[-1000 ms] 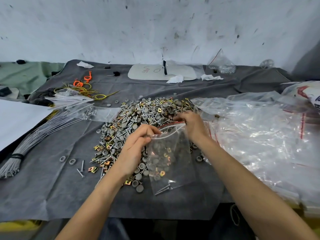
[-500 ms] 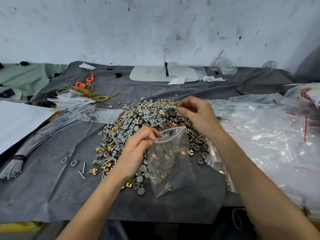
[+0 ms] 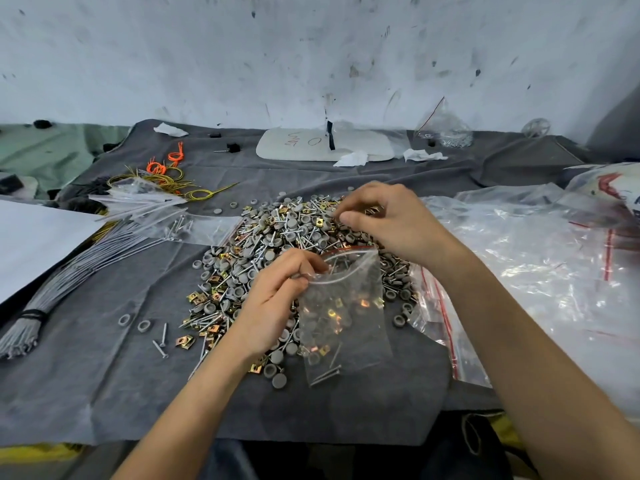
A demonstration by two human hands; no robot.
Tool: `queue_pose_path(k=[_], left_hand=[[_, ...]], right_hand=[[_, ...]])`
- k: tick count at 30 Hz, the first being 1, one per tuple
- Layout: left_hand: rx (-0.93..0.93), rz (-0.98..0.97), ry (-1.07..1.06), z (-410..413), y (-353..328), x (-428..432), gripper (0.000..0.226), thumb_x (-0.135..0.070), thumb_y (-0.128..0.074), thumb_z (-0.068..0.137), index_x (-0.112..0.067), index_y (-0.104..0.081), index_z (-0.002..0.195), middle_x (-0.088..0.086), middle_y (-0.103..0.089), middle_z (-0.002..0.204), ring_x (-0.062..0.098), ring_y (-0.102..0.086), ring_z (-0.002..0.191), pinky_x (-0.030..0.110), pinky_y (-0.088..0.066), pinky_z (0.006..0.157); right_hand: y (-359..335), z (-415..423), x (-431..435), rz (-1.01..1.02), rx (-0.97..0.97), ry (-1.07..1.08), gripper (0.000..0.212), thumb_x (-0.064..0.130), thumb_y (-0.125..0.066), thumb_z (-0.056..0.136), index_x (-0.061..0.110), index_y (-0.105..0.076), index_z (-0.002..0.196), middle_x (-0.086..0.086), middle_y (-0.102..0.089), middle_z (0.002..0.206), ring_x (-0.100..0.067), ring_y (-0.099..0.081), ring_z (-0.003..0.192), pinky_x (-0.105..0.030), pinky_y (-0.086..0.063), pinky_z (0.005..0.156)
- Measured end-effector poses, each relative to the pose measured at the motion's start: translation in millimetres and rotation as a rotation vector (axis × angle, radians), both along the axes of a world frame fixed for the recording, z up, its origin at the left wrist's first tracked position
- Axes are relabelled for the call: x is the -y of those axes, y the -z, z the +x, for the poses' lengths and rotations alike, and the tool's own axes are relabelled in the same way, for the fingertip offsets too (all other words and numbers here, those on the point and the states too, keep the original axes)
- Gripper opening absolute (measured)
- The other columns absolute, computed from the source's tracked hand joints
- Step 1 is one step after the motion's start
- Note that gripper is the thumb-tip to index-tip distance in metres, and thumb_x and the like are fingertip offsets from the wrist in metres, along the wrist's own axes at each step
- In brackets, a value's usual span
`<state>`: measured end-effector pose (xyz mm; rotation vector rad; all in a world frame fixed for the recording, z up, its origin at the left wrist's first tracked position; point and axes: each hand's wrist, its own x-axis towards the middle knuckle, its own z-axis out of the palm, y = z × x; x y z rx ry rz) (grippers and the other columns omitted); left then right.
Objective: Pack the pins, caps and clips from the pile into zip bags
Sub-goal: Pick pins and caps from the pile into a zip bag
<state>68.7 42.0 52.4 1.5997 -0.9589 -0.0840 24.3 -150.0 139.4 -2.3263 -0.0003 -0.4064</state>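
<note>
left hand [image 3: 273, 299] pinches the zip bag [image 3: 343, 317] mouth open at the near edge of the pile [image 3: 277, 233] | right hand [image 3: 388, 220] just left the bag for the far side, fingers curled, can't tell if it's got anything | next grab coming, tons left on the counter [image 3: 104, 375]

Workshop packing bench: scuffed wall [image 3: 311, 46], hardware pile [image 3: 277, 244], grey cloth [image 3: 104, 375].

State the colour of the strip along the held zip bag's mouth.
Red; the strip on the zip bag shows best in the head view.
</note>
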Motion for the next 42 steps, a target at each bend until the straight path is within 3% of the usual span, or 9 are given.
queue_pose_path(k=[7, 17, 21, 25, 28, 30, 33, 39, 42], left_hand=[[-0.022, 0.041, -0.01, -1, 5, -2, 0.021, -0.033, -0.04, 0.076, -0.014, -0.047, 0.068, 0.01, -0.064, 0.097, 0.019, -0.058, 0.097, 0.029, -0.043, 0.083], [-0.04, 0.087, -0.06, 1, 12, -3, 0.036, -0.033, -0.042, 0.076, 0.002, -0.047, 0.07, 0.014, -0.065, 0.095, 0.027, -0.057, 0.092, 0.042, -0.044, 0.081], [-0.06, 0.101, -0.079, 0, 10, -3, 0.024, -0.034, -0.042, 0.076, -0.013, -0.047, 0.067, 0.012, -0.065, 0.094, 0.027, -0.057, 0.091, 0.041, -0.045, 0.08], [-0.089, 0.128, -0.099, 2, 8, -7, 0.016, -0.018, -0.044, 0.082, -0.009, -0.049, 0.069, 0.009, -0.064, 0.096, 0.027, -0.057, 0.095, 0.044, -0.044, 0.083], [-0.06, 0.106, -0.082, 3, 6, -10, 0.023, -0.022, -0.045, 0.082, -0.003, -0.05, 0.07, 0.008, -0.064, 0.098, 0.022, -0.058, 0.098, 0.037, -0.043, 0.084], [-0.001, 0.073, -0.055, 3, 3, -11, 0.037, -0.031, -0.043, 0.08, 0.004, -0.05, 0.072, 0.012, -0.062, 0.098, 0.023, -0.058, 0.1, 0.038, -0.043, 0.085], [0.056, 0.064, -0.039, 3, -4, -8, 0.038, -0.032, -0.041, 0.079, 0.005, -0.049, 0.072, 0.015, -0.062, 0.103, 0.024, -0.058, 0.102, 0.041, -0.043, 0.088], [0.102, 0.019, -0.021, -2, -12, -4, 0.011, -0.028, -0.041, 0.081, -0.022, -0.046, 0.073, 0.013, -0.061, 0.107, 0.011, -0.055, 0.101, 0.028, -0.042, 0.086], [0.112, 0.022, -0.025, -2, -11, -6, 0.024, -0.028, -0.041, 0.082, -0.008, -0.05, 0.072, 0.014, -0.061, 0.108, 0.019, -0.056, 0.102, 0.035, -0.042, 0.088]], right_hand=[[43, 45, -6, -0.148, -0.228, -0.039, 0.015, 0.013, -0.069, 0.086, 0.016, -0.072, 0.1, 0.002, -0.07, 0.101, -0.009, -0.061, 0.09, -0.025, -0.048, 0.089], [74, 72, -16, -0.407, -0.123, 0.031, 0.011, 0.02, -0.066, 0.088, 0.019, -0.067, 0.099, 0.004, -0.052, 0.09, -0.011, -0.05, 0.081, -0.03, -0.046, 0.078], [81, 73, -21, -0.499, -0.076, 0.037, 0.007, 0.019, -0.06, 0.092, 0.015, -0.064, 0.097, -0.002, -0.053, 0.101, -0.017, -0.051, 0.096, -0.034, -0.048, 0.083], [66, 63, -18, -0.274, -0.026, 0.072, 0.008, 0.019, -0.063, 0.09, 0.016, -0.063, 0.097, 0.001, -0.058, 0.107, -0.014, -0.053, 0.104, -0.031, -0.044, 0.097], [39, 44, -17, 0.163, 0.041, 0.016, 0.02, 0.011, -0.063, 0.089, 0.026, -0.061, 0.102, 0.004, -0.063, 0.088, -0.002, -0.06, 0.076, -0.019, -0.052, 0.076], [25, 27, -18, 0.294, 0.085, -0.073, 0.034, 0.006, -0.063, 0.089, 0.032, -0.061, 0.111, -0.002, -0.062, 0.085, -0.004, -0.059, 0.071, -0.015, -0.05, 0.07], [16, 4, -23, 0.289, 0.074, -0.149, 0.035, 0.004, -0.065, 0.087, 0.032, -0.064, 0.109, -0.005, -0.065, 0.082, -0.012, -0.063, 0.074, -0.022, -0.052, 0.076], [12, -14, -26, 0.112, 0.069, -0.191, 0.02, 0.006, -0.07, 0.083, 0.022, -0.068, 0.095, 0.007, -0.068, 0.084, -0.002, -0.065, 0.084, -0.019, -0.051, 0.083], [8, -16, -25, 0.18, 0.096, -0.18, 0.017, 0.007, -0.07, 0.084, 0.022, -0.07, 0.09, 0.005, -0.071, 0.088, -0.009, -0.067, 0.084, -0.022, -0.053, 0.081]])
